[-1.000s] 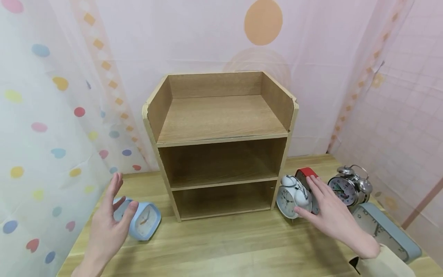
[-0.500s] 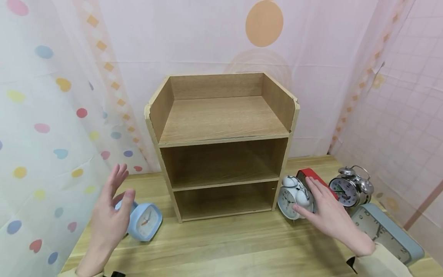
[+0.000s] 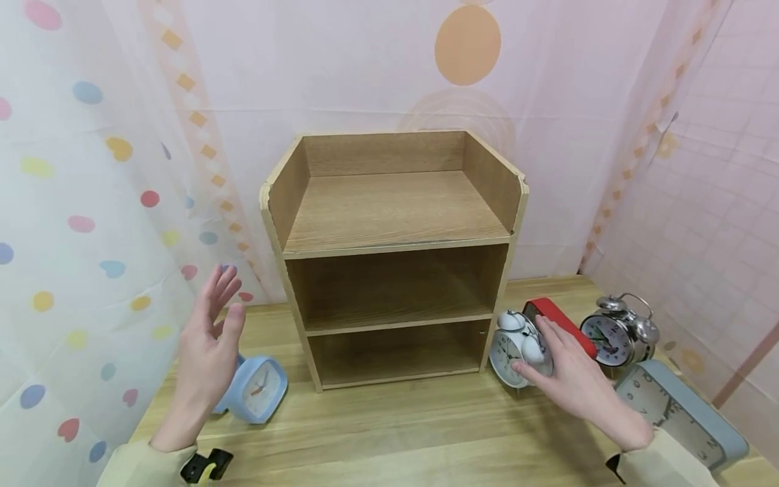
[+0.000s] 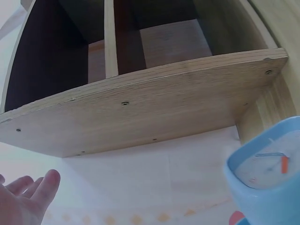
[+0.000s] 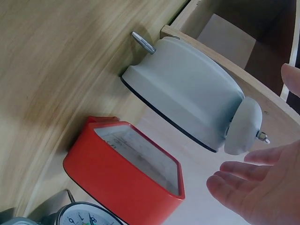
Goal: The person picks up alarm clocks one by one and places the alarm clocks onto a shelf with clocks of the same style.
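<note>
My left hand (image 3: 207,348) is raised over the table at the left, fingers loosely extended and nothing in them. Behind and beside it stands a light-blue alarm clock (image 3: 262,389), partly covered in the head view. At the right, my right hand (image 3: 572,375) hovers by a white twin-bell alarm clock (image 3: 505,357), thumb and fingers spread around its upper part. The right wrist view shows a gap between the fingers (image 5: 229,187) and that clock's bell (image 5: 244,125). Just behind the white clock is a red clock (image 3: 561,326), partly hidden by the hand.
A wooden shelf unit (image 3: 398,251) with bare shelves stands at the back centre of the wooden table (image 3: 389,439). A silver twin-bell clock (image 3: 615,338) and a large grey-blue clock (image 3: 675,409) stand at the far right. Patterned curtains (image 3: 365,67) hang behind and at both sides.
My left hand has risen and shifted right, uncovering more sleeve. The right hand has moved slightly left and down beside the white clock, and more of the red clock shows.
</note>
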Demonstrator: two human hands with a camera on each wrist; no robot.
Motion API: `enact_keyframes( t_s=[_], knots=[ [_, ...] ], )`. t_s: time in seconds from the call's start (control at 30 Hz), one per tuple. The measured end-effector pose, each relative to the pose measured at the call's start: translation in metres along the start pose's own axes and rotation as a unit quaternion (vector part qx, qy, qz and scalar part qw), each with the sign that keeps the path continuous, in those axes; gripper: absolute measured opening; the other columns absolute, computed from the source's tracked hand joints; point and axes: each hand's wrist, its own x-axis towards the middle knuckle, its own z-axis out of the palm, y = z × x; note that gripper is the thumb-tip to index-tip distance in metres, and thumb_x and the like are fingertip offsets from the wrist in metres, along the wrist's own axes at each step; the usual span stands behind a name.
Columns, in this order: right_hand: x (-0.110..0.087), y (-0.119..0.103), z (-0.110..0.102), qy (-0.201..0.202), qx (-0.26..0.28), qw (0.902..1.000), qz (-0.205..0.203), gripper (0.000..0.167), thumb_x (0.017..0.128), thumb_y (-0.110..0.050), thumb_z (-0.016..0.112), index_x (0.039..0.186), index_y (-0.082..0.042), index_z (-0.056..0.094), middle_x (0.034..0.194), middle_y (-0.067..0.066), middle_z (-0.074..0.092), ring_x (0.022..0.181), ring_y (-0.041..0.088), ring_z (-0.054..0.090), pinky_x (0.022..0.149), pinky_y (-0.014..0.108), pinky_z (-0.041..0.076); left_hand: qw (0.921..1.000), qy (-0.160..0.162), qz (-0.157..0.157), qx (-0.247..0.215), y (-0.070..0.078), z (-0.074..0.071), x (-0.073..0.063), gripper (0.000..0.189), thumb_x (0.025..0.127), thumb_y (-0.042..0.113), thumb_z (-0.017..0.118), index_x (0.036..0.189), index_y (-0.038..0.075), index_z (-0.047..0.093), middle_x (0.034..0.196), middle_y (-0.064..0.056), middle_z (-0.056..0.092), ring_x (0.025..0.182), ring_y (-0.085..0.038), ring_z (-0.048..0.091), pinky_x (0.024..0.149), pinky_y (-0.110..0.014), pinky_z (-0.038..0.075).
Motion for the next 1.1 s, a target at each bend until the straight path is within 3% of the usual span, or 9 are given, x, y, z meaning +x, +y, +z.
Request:
enact_keyframes(
  t_s=[0.17,0.33,0.6,0.8,1.1],
  knots=[
    [0.000,0.001,0.001,0.002,0.006,1.0000,0.004,0.095,0.093,-0.053,0.075,0.157,0.006,0.038,0.159,0.034,0.044,0.144,0.054,0.045,0.108,0.073,0.044,0.9998,0.006,0.006,-0.015,0.005,0.007,0.011,0.062,0.110,0.019,0.054,0.164,0.037,0.031,0.165,0.003,0.048,0.137,0.012,0.050,0.096,-0.002,0.041],
    [0.000,0.001,0.002,0.003,0.011,0.9999,0.007,0.094,0.093,-0.051,0.075,0.157,0.008,0.038,0.157,0.035,0.046,0.142,0.055,0.048,0.107,0.072,0.046,0.9997,0.006,0.008,-0.021,0.013,0.010,0.023,0.060,0.111,0.023,0.052,0.163,0.042,0.030,0.166,0.006,0.047,0.144,0.005,0.049,0.098,-0.004,0.041],
    [0.000,0.003,0.007,0.004,0.008,0.9999,0.012,0.093,0.093,-0.048,0.076,0.156,0.009,0.038,0.155,0.036,0.048,0.141,0.055,0.049,0.109,0.070,0.045,0.9964,0.019,0.060,-0.057,0.027,0.016,0.045,0.058,0.110,0.019,0.052,0.161,0.039,0.036,0.164,0.002,0.051,0.142,0.000,0.054,0.090,-0.005,0.050],
    [0.002,0.000,0.009,0.005,0.008,0.9999,0.014,0.094,0.094,-0.050,0.074,0.156,0.010,0.037,0.154,0.038,0.049,0.140,0.056,0.050,0.110,0.070,0.044,0.9942,0.011,0.079,-0.073,0.036,0.018,0.059,0.055,0.111,0.026,0.051,0.162,0.039,0.036,0.165,0.004,0.049,0.148,-0.012,0.052,0.101,-0.006,0.047],
    [0.005,-0.002,0.014,0.001,0.015,0.9997,0.021,0.092,0.095,-0.048,0.074,0.155,0.011,0.038,0.152,0.040,0.049,0.139,0.058,0.051,0.109,0.070,0.046,0.9932,0.016,0.083,-0.080,0.047,0.027,0.077,0.054,0.110,0.038,0.051,0.162,0.038,0.036,0.165,0.007,0.049,0.151,-0.017,0.049,0.110,-0.014,0.044]
  ],
)
